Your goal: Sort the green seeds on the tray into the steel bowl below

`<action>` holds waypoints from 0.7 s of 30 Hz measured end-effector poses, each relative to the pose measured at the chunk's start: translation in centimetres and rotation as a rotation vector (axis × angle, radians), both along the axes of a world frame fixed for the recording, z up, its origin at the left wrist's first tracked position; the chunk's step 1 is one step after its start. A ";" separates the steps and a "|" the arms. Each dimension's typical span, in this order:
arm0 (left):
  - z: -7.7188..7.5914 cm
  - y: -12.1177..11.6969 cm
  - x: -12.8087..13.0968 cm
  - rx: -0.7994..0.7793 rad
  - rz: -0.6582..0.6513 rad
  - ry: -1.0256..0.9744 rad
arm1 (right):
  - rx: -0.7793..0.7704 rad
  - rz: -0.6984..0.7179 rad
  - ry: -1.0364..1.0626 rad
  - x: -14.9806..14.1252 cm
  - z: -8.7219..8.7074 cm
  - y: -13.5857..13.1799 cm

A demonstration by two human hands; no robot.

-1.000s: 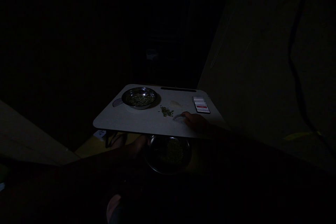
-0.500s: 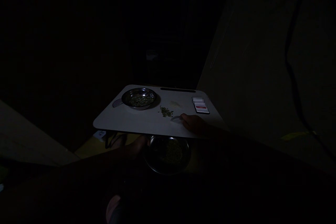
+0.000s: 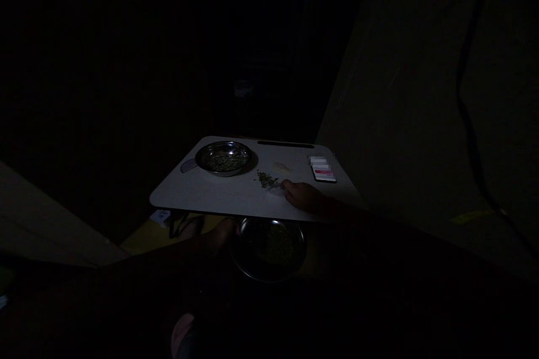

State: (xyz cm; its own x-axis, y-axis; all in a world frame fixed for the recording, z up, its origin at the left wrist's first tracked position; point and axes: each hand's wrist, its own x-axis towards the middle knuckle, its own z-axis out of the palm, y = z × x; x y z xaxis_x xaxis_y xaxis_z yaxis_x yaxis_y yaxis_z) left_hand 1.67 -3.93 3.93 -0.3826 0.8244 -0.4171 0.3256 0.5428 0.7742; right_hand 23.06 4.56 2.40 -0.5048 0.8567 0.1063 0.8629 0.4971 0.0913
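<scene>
The scene is very dark. My right hand (image 3: pixel 304 197) rests on a small white lap table (image 3: pixel 219 196), its fingers closed on a pale flat thing (image 3: pixel 275 189) that I cannot make out, right beside a little heap of green bits (image 3: pixel 266 179). My left hand (image 3: pixel 223 234) reaches below the table's near edge and holds the rim of a steel bowl (image 3: pixel 269 248) with green pieces in it. A second steel bowl (image 3: pixel 223 157) of green pieces stands on the table at the back left. A faint pale heap (image 3: pixel 282 166) lies behind the green bits.
A lit phone (image 3: pixel 323 171) lies at the table's right back corner. A dark slot (image 3: pixel 285 144) runs along the table's far edge. A wall stands close on the right with a cable hanging down it. A foot (image 3: pixel 182 332) shows low in the middle.
My right hand has slid left across the table with the pale thing, from beside the phone's near corner up to the green heap. The left hand and both bowls stay put.
</scene>
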 end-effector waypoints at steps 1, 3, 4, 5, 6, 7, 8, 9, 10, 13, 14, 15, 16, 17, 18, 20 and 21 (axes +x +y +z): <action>0.4 -0.2 0.1 -0.040 0.031 0.016 | -0.002 -0.001 -0.001 -0.1 0.0 0.0; 0.9 -0.4 0.2 -0.132 -0.002 -0.016 | -0.006 0.003 0.002 -0.2 0.0 0.0; 1.1 -0.5 0.2 -0.137 -0.009 -0.024 | -0.009 0.009 0.003 -0.3 0.0 0.0; 1.1 -0.4 0.1 -0.122 -0.004 -0.021 | -0.010 0.015 0.004 -0.5 0.0 0.1; 0.9 -0.3 0.1 -0.102 0.015 -0.003 | -0.011 0.019 0.005 -0.6 0.0 0.1; 0.6 -0.1 0.0 -0.085 0.032 0.008 | -0.014 0.021 0.005 -0.7 0.0 0.2; 0.2 0.2 0.0 -0.100 0.020 0.004 | -0.015 0.020 0.006 -0.9 0.0 0.3; -0.3 0.5 -0.1 -0.150 -0.028 -0.030 | -0.017 0.019 0.007 -1.1 0.0 0.3; -0.9 0.8 -0.1 -0.157 -0.089 -0.114 | -0.020 0.018 0.006 -1.3 0.0 0.4; -2.4 1.4 -0.4 -0.199 -0.146 -0.249 | -0.034 0.015 -0.003 -1.6 0.0 0.5; -2.7 1.5 -0.6 -0.186 -0.122 -0.230 | -0.037 0.010 -0.005 -1.6 0.0 0.5; -3.0 1.5 -0.7 -0.155 -0.085 -0.188 | -0.040 0.008 -0.005 -1.6 0.0 0.5; -3.2 1.5 -0.9 -0.116 -0.045 -0.138 | -0.041 0.006 -0.002 -1.6 0.0 0.5; -3.4 1.4 -1.1 -0.074 -0.013 -0.094 | -0.042 0.007 0.000 -1.6 0.1 0.5; -3.5 1.4 -1.2 -0.032 0.002 -0.069 | -0.043 0.006 -0.002 -1.5 0.1 0.4; -3.7 1.4 -1.2 -0.024 -0.031 -0.090 | -0.041 0.002 -0.016 -1.5 0.1 0.4; -3.8 1.5 -1.2 -0.052 -0.075 -0.129 | -0.036 -0.006 -0.024 -1.4 0.0 0.4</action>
